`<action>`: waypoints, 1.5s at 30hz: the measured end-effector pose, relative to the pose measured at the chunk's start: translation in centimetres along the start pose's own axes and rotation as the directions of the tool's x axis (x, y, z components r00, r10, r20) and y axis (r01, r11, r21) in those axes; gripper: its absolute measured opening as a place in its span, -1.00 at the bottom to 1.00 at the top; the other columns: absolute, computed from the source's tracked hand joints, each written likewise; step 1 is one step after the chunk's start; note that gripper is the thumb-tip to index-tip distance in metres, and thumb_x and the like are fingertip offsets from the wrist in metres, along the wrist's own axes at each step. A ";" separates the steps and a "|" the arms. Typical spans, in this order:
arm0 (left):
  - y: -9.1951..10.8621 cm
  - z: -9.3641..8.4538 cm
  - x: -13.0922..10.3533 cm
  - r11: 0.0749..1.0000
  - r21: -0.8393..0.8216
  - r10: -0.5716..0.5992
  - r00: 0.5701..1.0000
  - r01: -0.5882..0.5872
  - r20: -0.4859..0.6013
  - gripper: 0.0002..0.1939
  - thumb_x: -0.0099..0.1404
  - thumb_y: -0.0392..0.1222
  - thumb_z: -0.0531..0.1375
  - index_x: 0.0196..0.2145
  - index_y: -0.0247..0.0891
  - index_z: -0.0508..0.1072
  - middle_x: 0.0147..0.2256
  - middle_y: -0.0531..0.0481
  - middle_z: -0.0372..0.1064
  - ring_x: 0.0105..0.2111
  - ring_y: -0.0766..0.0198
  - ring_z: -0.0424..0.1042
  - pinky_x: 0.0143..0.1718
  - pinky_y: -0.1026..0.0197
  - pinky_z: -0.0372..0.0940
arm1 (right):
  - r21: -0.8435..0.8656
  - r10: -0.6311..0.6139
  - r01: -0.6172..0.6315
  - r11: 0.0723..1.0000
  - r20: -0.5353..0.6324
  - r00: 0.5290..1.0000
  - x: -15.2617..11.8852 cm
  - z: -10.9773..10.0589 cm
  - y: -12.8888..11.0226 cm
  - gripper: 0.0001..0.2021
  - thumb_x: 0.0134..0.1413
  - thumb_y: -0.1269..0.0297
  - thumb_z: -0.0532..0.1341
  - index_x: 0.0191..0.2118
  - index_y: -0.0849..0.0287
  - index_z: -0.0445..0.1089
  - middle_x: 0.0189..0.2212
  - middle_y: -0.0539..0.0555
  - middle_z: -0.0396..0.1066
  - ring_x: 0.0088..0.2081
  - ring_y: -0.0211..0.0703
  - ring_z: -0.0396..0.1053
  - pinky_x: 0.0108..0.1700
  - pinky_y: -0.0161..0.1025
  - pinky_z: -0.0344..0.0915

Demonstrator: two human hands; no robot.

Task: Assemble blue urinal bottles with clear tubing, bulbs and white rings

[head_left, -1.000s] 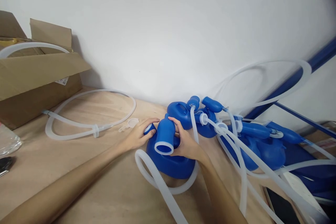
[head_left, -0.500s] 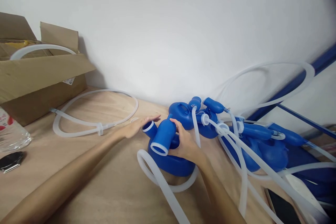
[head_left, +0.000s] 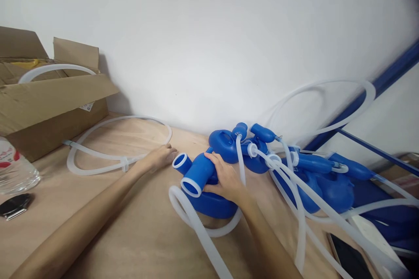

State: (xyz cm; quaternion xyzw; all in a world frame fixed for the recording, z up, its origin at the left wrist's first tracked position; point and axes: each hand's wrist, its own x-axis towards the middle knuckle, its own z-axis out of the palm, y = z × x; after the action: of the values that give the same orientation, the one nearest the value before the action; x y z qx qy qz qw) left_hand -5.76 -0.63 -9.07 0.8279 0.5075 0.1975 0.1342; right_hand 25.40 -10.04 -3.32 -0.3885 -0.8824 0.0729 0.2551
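My right hand [head_left: 225,178] is wrapped round a blue tube piece [head_left: 200,174] with a white rim, held over a blue bottle [head_left: 212,204]. The bottle's open white-rimmed neck [head_left: 182,163] points up and left. My left hand [head_left: 162,157] is left of the neck, low over the table, apart from the bottle; its fingers are partly curled and what they hold, if anything, is too small to tell. A white ribbed hose [head_left: 203,231] loops round the front of the bottle. Beyond my left hand, a looped clear hose [head_left: 124,165] with a white ring lies on the table.
Several blue bottles [head_left: 225,144] with tangled white hoses [head_left: 301,218] crowd the right. An open cardboard box [head_left: 59,122] stands at the left, near a clear bottle [head_left: 16,170] and a black object [head_left: 15,205]. A phone [head_left: 348,255] lies front right.
My left hand has moved away from the bottle's neck, leftward, and its fingers have curled. My right hand and the blue tube piece have shifted slightly left, partly with the camera's view.
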 end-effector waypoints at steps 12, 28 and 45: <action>12.2 -8.1 -3.5 0.906 -0.277 0.049 0.730 -0.319 -0.682 -0.85 0.44 -0.11 0.16 -0.14 -0.23 0.41 -0.08 -0.12 0.54 -0.05 0.12 0.52 0.02 0.09 0.38 | -0.002 -0.049 0.049 0.999 -0.109 0.993 0.3 0.5 0.1 -0.33 0.22 -0.15 0.27 0.35 -0.03 0.18 0.09 0.23 0.30 0.15 0.18 0.35 0.21 0.22 0.35; 17.2 -6.4 -6.9 0.787 -0.198 0.457 0.767 -0.585 -0.450 -0.36 0.43 -0.08 0.22 0.37 -0.12 0.12 0.22 -0.28 0.26 0.22 -0.07 0.32 0.22 -0.09 0.30 | 0.485 0.060 0.054 0.873 -0.217 0.974 0.4 -1.5 -3.6 -0.40 0.34 -0.28 -0.04 -0.02 0.12 0.49 -0.17 0.12 0.58 -0.13 0.06 0.56 -0.05 -0.05 0.49; 17.0 -4.4 -7.7 0.680 -0.351 0.406 0.729 -0.644 -0.550 -0.44 0.58 0.12 -0.16 0.38 -0.08 0.20 0.26 -0.18 0.28 0.21 -0.03 0.33 0.24 -0.08 0.23 | 0.062 -0.005 0.029 0.998 -0.359 0.933 -1.4 -6.1 -8.7 -0.60 0.19 -0.07 0.26 -0.03 0.11 0.48 -0.25 0.11 0.62 -0.33 -0.01 0.59 -0.29 -0.16 0.52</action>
State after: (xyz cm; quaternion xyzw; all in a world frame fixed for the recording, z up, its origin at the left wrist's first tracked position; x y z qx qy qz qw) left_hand 2.41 -15.02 0.56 0.8067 0.1835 0.5344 0.1732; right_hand 23.61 -17.44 4.22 -0.3788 -0.8215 0.0279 0.4252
